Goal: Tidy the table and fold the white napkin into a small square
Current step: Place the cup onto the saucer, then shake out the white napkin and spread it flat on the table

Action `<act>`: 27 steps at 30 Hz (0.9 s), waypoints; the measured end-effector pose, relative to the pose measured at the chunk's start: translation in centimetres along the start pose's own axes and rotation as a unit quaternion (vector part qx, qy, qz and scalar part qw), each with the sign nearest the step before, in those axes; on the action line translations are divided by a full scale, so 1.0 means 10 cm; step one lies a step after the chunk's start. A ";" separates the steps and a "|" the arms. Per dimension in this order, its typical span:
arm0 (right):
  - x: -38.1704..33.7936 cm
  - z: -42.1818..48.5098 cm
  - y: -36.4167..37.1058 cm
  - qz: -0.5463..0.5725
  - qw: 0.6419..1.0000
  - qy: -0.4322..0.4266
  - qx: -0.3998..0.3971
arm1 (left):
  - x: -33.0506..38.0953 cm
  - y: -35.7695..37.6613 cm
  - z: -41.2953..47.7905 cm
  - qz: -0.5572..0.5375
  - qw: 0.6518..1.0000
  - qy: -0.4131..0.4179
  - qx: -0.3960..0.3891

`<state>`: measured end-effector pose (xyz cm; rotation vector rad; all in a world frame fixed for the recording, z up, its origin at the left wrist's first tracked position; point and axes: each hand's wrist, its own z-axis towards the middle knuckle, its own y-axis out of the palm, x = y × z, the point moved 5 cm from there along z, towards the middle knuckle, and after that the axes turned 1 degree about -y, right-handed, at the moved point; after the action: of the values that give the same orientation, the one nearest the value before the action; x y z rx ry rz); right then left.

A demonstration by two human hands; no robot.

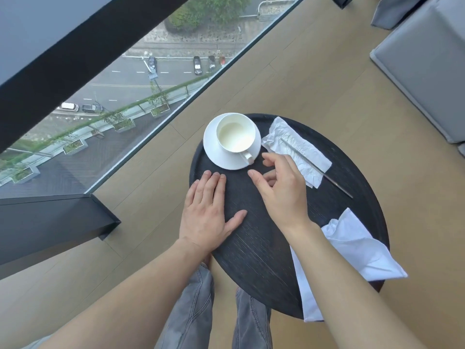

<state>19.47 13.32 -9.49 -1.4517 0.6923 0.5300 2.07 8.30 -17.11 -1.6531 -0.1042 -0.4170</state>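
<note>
Napkin (357, 250) lies unfolded at the table's (251, 248) near right edge; nothing tidied yet. My left hand (208, 212) rests flat, my right hand (281, 187) hovers empty, loosely curled, beside the cup (235, 137).

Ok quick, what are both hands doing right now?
Left hand: open, flat on the table, holding nothing.
Right hand: open, fingers loosely curled, holding nothing.

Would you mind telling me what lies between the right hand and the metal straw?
In the head view, only the crumpled tissue lies between the right hand and the metal straw, which rests on it.
</note>
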 end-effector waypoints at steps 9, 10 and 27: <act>0.62 -1.13 -0.95 -0.151 0.983 0.072 0.070 | 0.38 -0.14 -0.06 -0.083 0.995 0.000 -0.057; 0.71 -1.25 -1.07 -0.166 0.980 0.082 0.075 | 0.51 -0.16 -0.09 -0.106 0.992 0.018 -0.068; 1.77 -1.52 -1.75 -0.202 0.951 0.232 -0.018 | 2.32 0.13 0.14 -0.070 0.925 0.313 -0.202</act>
<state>42.64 -4.37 -9.48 -1.7169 0.7224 -0.1272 24.33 5.45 -10.79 -1.8377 0.3685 -1.1166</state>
